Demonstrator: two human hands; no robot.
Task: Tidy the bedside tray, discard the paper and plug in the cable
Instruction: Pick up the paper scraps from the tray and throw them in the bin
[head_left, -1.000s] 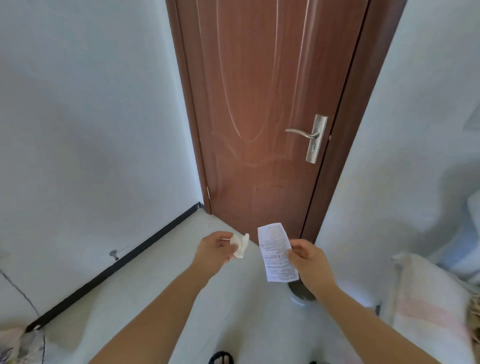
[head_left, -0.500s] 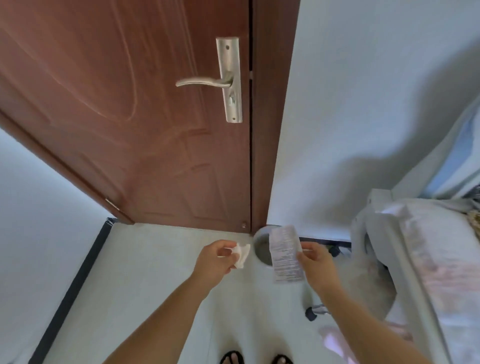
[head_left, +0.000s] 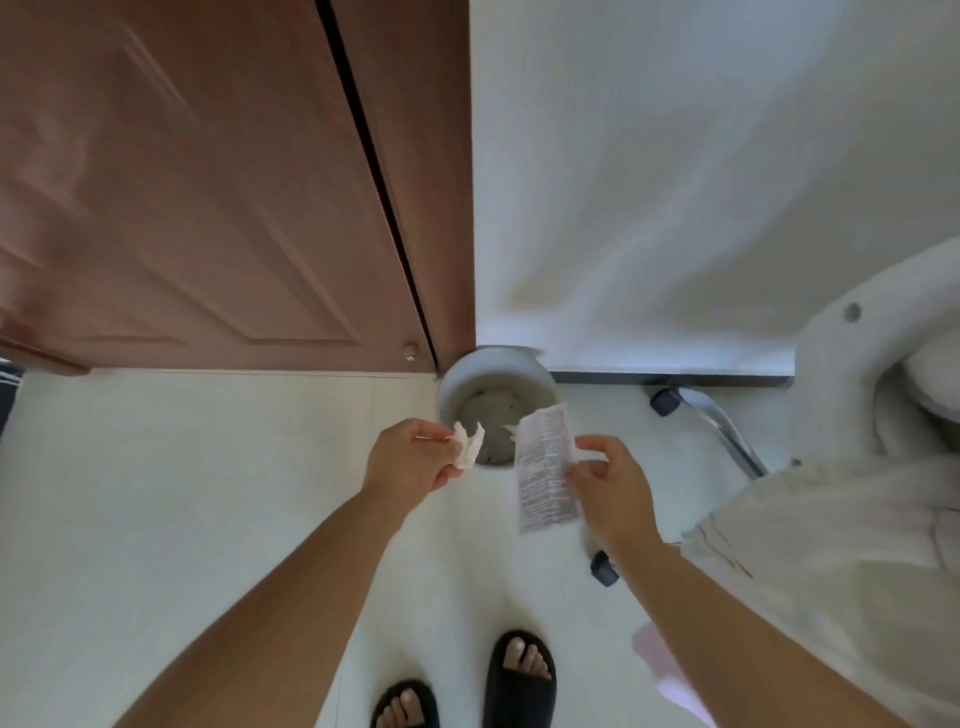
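Note:
My left hand (head_left: 410, 460) pinches a small crumpled white tissue (head_left: 467, 447) over the near left rim of a round grey waste bin (head_left: 467, 376). The bin stands on the floor in the corner between the door and the wall. A long printed paper slip (head_left: 543, 470) hangs from the fingers of my right hand (head_left: 610, 486); its upper end lies over the bin's near right edge. The bin's dark bottom shows between the two papers.
A brown wooden door (head_left: 197, 197) is shut at the left, a white wall at the right. A white chair (head_left: 852, 358) with castors (head_left: 665, 401) and draped pale cloth (head_left: 831, 545) stands to my right. My feet in black slippers (head_left: 519, 675) are below.
The view has tilted down and closer to the bin. Both hands, still holding their papers, now hover at the bin's rim instead of short of it.

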